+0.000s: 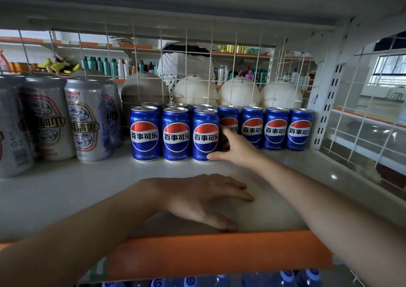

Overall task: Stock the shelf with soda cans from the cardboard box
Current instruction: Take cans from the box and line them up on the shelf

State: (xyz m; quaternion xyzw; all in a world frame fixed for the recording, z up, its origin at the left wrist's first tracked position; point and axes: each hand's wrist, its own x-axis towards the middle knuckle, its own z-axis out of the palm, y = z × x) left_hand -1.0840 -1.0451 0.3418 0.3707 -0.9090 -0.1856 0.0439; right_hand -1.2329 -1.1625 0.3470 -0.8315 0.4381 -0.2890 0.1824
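Observation:
Blue soda cans stand on the white shelf (87, 187). Three are in a front row and several more stand in a row behind, running to the right (275, 128). My right hand (232, 148) holds the rightmost front-row can (205, 133) from its right side. Its thumb lies along the can's base and its fingers reach behind the can. My left hand (204, 196) rests palm down on the bare shelf near the front, fingers straight, holding nothing. The cardboard box is out of view.
Tall silver beer cans (85, 119) fill the shelf's left side. A white wire grid (186, 67) closes the back, with round white and grey lids behind it. A wire side panel (362, 122) stands at the right. An orange strip (219, 253) edges the front, with blue bottle caps (285, 278) below.

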